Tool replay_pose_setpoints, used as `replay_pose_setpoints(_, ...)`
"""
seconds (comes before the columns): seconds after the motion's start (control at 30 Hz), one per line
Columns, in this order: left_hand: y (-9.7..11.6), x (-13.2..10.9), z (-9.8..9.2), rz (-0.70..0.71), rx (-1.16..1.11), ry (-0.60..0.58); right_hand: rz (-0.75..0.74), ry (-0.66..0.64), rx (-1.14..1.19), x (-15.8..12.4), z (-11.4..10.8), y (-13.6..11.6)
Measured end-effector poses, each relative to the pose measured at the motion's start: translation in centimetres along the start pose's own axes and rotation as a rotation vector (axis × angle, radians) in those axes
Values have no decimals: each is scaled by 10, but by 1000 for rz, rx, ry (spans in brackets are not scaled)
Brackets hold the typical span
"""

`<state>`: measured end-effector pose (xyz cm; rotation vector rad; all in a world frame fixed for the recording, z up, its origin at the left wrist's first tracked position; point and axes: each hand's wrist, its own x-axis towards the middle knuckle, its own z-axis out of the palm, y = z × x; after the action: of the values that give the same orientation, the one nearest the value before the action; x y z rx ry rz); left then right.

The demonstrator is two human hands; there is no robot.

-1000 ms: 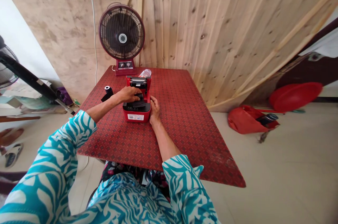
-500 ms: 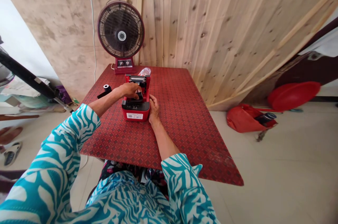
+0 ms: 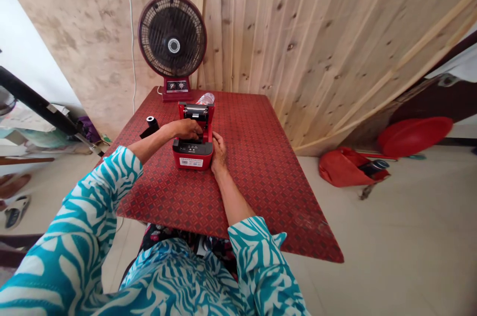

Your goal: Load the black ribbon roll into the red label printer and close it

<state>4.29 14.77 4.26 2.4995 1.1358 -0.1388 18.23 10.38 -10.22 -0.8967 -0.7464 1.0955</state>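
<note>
Here, one red label printer (image 3: 193, 149) sits near the far edge of a red table (image 3: 261, 197), lid up. The left hand (image 3: 185, 129) curls inside, grip unclear; the right hand (image 3: 219, 153) lies open against its side. One black roll (image 3: 151, 124) and one fan (image 3: 172, 38) stand nearby.
</note>
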Motion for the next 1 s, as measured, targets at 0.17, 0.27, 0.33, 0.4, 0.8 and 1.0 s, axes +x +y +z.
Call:
replay_pose_setpoints(0.17, -7, -54, 14, 0, -281, 327, -1, -8, 12, -1, 1, -2)
replay_pose_setpoints(0.27, -6, -69, 27, 33, -256, 337, -2, 7, -5, 0, 0, -2)
replay_pose_setpoints(0.33, -5, -69, 33, 60, -214, 364, -3, 18, -15, 0, -1, -1)
replay_pose_setpoints(0.4, -5, -64, 38, 56, -214, 400, 0, 22, -20, 0, -2, -2)
replay_pose_setpoints(0.8, 3, -64, 50, 173, -128, 651, 16, 17, -21, 1, -3, -1)
replay_pose_setpoints(1.0, 14, -80, 61, 287, 37, 745, 13, -1, -19, 1, -3, -1)
